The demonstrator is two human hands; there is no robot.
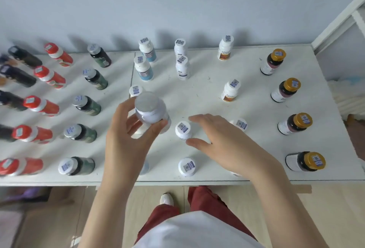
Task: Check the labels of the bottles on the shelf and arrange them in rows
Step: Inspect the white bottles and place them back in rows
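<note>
While in the curled left hand, a cylindrical white bottle; right hand flat, empty

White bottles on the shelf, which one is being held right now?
The blurred white bottle gripped by the left hand, raised above the shelf; the rest stand on it, and the open right hand holds none.

Open lane on shelf between orange-label bottles and gold-capped bottles.
</note>
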